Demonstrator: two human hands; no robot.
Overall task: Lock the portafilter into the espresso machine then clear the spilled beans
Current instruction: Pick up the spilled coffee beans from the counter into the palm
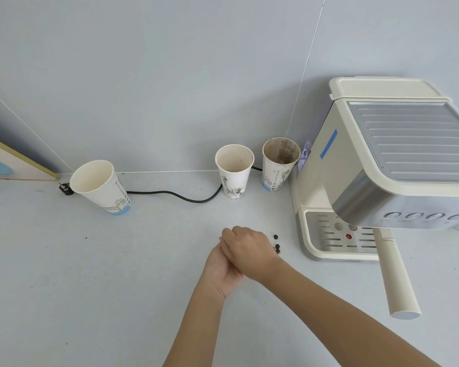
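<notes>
The cream and steel espresso machine [382,160] stands at the right. The portafilter's cream handle [398,282] sticks out toward me from under the machine's head, above the drip tray [316,247]. Three dark coffee beans [277,246] lie on the counter just left of the tray. My left hand [219,274] is palm up and cupped just left of the beans. My right hand [247,247] lies across it, back up with fingers curled, and its wrist edge touches the beans. What is under the right hand or in the left palm is hidden.
Three paper cups stand along the wall: a tilted one [101,186] at the left, a clean one [235,170] in the middle, and a coffee-stained one [280,162] next to the machine. A black power cord [175,194] runs behind them. A board [16,165] leans at far left.
</notes>
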